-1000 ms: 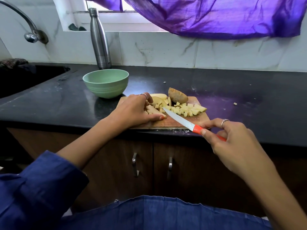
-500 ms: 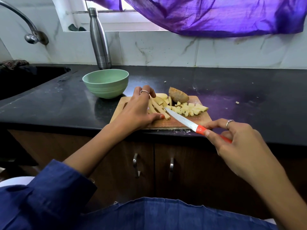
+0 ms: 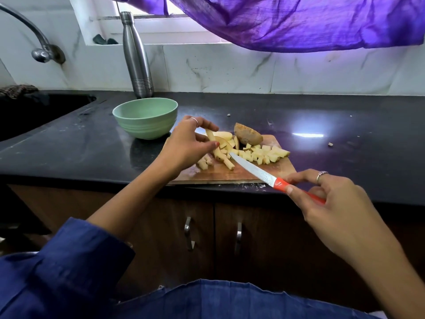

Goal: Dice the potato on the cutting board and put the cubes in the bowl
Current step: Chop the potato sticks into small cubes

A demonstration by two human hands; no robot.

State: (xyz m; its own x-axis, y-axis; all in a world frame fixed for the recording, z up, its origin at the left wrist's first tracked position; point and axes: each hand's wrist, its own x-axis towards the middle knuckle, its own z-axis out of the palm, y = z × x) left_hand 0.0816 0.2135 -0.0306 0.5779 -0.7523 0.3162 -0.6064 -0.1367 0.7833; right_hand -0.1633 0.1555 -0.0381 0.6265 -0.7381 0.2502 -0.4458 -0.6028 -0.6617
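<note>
— so, where's the potato?
— strips [image 3: 224,157] under the left hand [image 3: 186,146], its fingertips pinching one.
— and the right hand [image 3: 331,203]?
— curled round the knife [image 3: 264,173]. square the strips before chopping — bowl [image 3: 145,117] beyond the knuckles.

left hand [image 3: 186,143] rose off board | now pinching potato strip [image 3: 210,135]

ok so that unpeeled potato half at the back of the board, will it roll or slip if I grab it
The potato half seems to lie cut face down, so it probably won't roll. Its skin looks dry and rough, likely giving fair grip; the cut face may be wet and slippery. It looks firm, unlikely to bend.
</note>
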